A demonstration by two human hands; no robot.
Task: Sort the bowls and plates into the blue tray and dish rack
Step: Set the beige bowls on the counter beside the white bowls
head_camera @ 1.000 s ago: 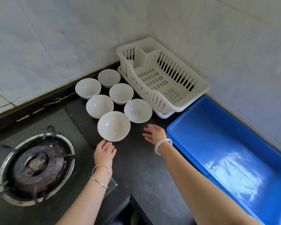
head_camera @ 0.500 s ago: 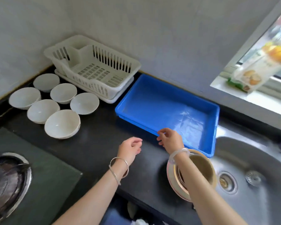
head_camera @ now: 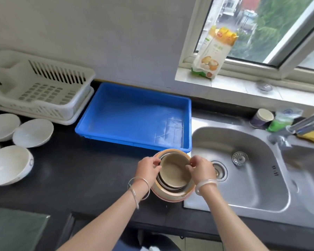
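Observation:
A stack of plates (head_camera: 173, 193) with a tan plate (head_camera: 174, 172) on top sits on the dark counter, just in front of the blue tray (head_camera: 134, 140) and beside the sink. My left hand (head_camera: 148, 169) grips the tan plate's left rim and my right hand (head_camera: 200, 168) grips its right rim. The blue tray holds nothing. The white dish rack (head_camera: 38, 87) stands at the back left, also holding nothing. Several white bowls (head_camera: 33, 133) sit on the counter at the left.
A steel sink (head_camera: 243, 160) with a faucet (head_camera: 304, 124) lies to the right. A paper cup (head_camera: 261, 117), a green bottle and a yellow sponge stand behind it. A food packet (head_camera: 212, 55) leans on the window sill.
The view has swung right from the bowls to the sink side. Both hands moved from the counter onto the plate stack and took hold of the top plate's rim.

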